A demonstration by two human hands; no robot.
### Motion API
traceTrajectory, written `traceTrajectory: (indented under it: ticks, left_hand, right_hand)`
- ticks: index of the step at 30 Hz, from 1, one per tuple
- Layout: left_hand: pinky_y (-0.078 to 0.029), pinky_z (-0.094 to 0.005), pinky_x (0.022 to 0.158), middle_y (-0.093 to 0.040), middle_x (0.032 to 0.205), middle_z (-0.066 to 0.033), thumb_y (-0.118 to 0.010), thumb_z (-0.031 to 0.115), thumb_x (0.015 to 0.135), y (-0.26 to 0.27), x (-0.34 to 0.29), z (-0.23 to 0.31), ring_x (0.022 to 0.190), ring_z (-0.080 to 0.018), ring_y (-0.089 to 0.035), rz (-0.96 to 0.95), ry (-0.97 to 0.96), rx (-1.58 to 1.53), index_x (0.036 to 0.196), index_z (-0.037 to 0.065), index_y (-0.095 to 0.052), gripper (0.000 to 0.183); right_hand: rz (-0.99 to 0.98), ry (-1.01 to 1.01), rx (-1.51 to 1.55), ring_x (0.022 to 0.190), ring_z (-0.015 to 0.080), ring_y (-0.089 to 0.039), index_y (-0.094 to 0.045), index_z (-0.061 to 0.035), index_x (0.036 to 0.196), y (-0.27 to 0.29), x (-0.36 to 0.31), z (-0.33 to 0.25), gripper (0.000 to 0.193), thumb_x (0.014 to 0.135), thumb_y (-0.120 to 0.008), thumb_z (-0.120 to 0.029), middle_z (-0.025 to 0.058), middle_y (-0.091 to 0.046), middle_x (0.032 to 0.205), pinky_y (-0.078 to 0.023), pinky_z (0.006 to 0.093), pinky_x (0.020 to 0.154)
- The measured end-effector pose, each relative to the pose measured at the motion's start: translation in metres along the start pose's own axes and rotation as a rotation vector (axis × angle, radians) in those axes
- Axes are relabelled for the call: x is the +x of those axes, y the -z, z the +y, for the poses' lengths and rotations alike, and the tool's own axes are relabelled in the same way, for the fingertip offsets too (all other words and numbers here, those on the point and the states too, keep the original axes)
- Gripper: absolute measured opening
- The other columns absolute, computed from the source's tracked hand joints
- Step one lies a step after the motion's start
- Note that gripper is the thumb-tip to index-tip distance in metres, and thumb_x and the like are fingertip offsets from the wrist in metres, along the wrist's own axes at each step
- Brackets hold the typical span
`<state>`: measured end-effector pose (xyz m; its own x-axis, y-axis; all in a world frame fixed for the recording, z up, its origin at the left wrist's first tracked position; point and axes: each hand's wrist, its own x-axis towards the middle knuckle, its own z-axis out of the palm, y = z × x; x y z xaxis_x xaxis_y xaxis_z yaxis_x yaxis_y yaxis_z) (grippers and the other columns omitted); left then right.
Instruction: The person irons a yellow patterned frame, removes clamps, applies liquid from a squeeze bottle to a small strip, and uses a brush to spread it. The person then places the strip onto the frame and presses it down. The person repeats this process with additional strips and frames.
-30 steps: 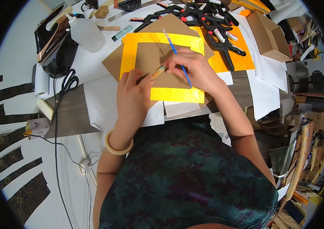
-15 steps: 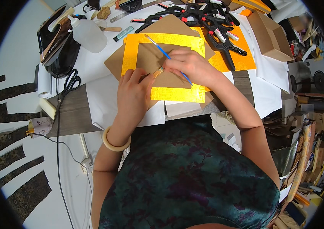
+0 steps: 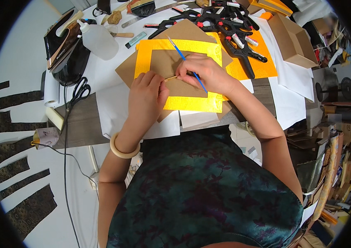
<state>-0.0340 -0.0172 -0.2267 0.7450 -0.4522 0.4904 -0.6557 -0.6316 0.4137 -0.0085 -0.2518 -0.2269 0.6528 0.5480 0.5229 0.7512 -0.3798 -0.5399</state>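
Gripping blue brush (image 3: 179,51), right hand (image 3: 208,74); black appliance (image 3: 71,68) bears small lettering.

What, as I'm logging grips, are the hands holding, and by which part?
Right hand: the blue brush, mid-handle, and the right end of a thin tan piece. Left hand: at that piece's left end, grip hidden.

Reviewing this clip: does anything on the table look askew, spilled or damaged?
Slightly askew: the brown board lies turned under the yellow frame, its corners jutting past the edges. Beyond them, black clamps are heaped untidily. No spill or damage stands out.
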Motion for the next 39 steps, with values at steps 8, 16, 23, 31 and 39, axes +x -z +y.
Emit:
traceTrajectory:
  ticks: [8,16,23,31,39]
  left_hand:
    - [-0.052,-0.0262,0.077,-0.070,0.090,-0.0064,-0.071,0.007,0.093,0.016,0.003,0.010,0.082,-0.0133,-0.066,-0.015,0.470,-0.680,0.096,-0.002,-0.067,0.010]
    - [-0.048,-0.0241,0.083,-0.070,0.092,-0.0044,-0.070,0.012,0.097,0.014,0.004,0.028,0.086,-0.0103,-0.063,0.111,0.594,-1.140,0.104,-0.001,-0.068,0.014]
    - [-0.049,-0.0228,0.080,-0.070,0.088,-0.0035,-0.072,0.012,0.096,0.012,0.010,0.033,0.084,-0.0100,-0.065,0.073,0.638,-1.170,0.102,-0.001,-0.071,0.014]
    - [-0.050,-0.0228,0.076,-0.071,0.088,-0.0027,-0.077,0.012,0.093,0.009,0.008,0.038,0.080,-0.0089,-0.065,0.138,0.644,-1.222,0.098,-0.001,-0.072,0.015]
    - [-0.050,-0.0220,0.077,-0.072,0.090,-0.0043,-0.077,0.011,0.092,0.009,0.008,0.039,0.083,-0.0086,-0.065,0.155,0.631,-1.198,0.100,-0.002,-0.072,0.016]
  right_hand:
    - [0.098,-0.232,0.330,0.095,0.0154,-0.070,-0.050,-0.0059,0.091,0.031,0.017,-0.020,0.031,0.085,-0.081,-0.006,0.0090,-0.071,0.102,-0.056,0.0298,0.086]
    - [0.567,-0.579,0.881,0.086,0.0118,-0.070,-0.043,-0.0120,0.077,0.018,0.019,-0.044,0.043,0.081,-0.085,-0.001,0.0063,-0.072,0.088,-0.056,0.0248,0.078]
    - [0.561,-0.574,0.808,0.082,0.0101,-0.069,-0.044,-0.0122,0.075,0.018,0.019,-0.050,0.042,0.082,-0.084,-0.002,0.0051,-0.071,0.085,-0.055,0.0238,0.076]
    - [0.547,-0.631,0.745,0.082,0.0095,-0.067,-0.042,-0.0124,0.071,0.022,0.021,-0.050,0.046,0.080,-0.086,-0.004,0.0045,-0.070,0.085,-0.053,0.0247,0.075]
    - [0.523,-0.603,0.756,0.078,0.0098,-0.068,-0.043,-0.0139,0.074,0.023,0.023,-0.050,0.043,0.081,-0.084,0.000,0.0056,-0.072,0.084,-0.053,0.0237,0.074]
